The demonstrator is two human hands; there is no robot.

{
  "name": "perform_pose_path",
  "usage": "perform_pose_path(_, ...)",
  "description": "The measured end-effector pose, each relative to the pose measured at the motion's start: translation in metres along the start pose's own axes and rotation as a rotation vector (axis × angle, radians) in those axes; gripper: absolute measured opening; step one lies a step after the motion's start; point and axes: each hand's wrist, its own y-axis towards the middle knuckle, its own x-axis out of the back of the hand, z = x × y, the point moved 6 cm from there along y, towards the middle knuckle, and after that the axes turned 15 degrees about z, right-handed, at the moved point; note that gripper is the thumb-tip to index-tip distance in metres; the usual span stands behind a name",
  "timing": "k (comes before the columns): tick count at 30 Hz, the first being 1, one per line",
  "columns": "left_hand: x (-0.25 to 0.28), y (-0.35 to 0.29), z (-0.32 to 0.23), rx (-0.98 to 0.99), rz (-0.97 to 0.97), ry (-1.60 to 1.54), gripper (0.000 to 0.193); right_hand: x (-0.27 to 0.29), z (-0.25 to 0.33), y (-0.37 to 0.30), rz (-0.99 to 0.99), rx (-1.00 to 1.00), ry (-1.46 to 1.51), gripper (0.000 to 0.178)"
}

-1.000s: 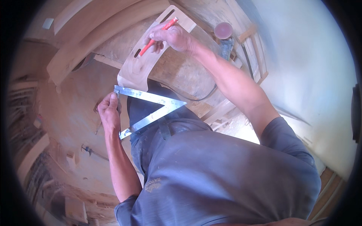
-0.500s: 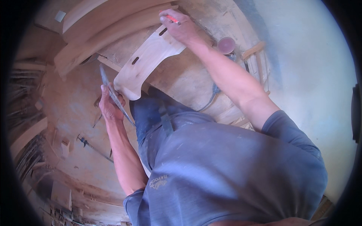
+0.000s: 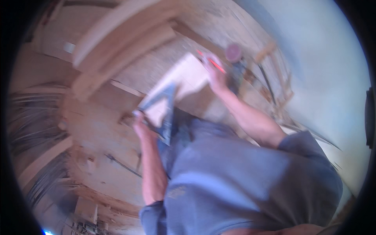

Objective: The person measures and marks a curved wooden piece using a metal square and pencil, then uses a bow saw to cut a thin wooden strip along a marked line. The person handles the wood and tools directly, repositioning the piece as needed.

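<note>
Left hand (image 3: 144, 126) grasps a metal triangle square (image 3: 169, 113) by its left side, fingers closed round the edge. The square's point is aimed to the far side, one leg running back toward the left hand, the other coming down near the person's lap. Right hand (image 3: 213, 72) is clenched on a red pencil (image 3: 216, 65), which slants across the fingers and shows at both sides of them.

Pale wooden board (image 3: 188, 74) sits ahead of the person, between the two hands, running from near left to far right. Right hand is at its far right end; square overlaps its near left part. View is smeared by motion, so can't tell whether the square or the right hand actually touches the board.

Around it: round purple disc (image 3: 233, 53) just beyond the right hand, to the right. Big curved wood pieces (image 3: 100, 45) far left, short wood strip (image 3: 126, 88) between them and the board. Long thin tool (image 3: 123, 165) on the left, near the left forearm. Pale wall (image 3: 333, 70) fills the right side.
</note>
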Motion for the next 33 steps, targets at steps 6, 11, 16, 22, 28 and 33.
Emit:
perform_pose_path(6,0.001,0.023,-0.018,-0.151,-0.104,0.234,0.035,0.005,-0.049,-0.038,-0.146,-0.061,0.070,0.028)
perform_pose_path(11,-0.014,0.021,-0.019,-0.214,-0.194,0.680,0.045,0.022,-0.071,-0.070,-0.262,-0.080,0.130,0.027)
perform_pose_path(16,0.006,0.040,0.007,0.029,-0.033,0.144,0.056,0.007,-0.055,-0.062,-0.185,-0.145,0.189,0.026)
perform_pose_path(22,-0.030,0.043,-0.028,0.027,0.068,0.619,0.062,0.021,-0.082,-0.083,-0.296,-0.161,0.336,0.027)
perform_pose_path(28,-0.198,0.052,-0.107,-0.259,0.423,0.977,0.067,0.025,-0.097,-0.135,-0.566,-0.251,0.344,0.033)
perform_pose_path(33,-0.254,0.077,-0.121,-0.478,0.478,1.567,0.049,0.007,-0.090,-0.114,-0.515,-0.339,0.360,0.034)
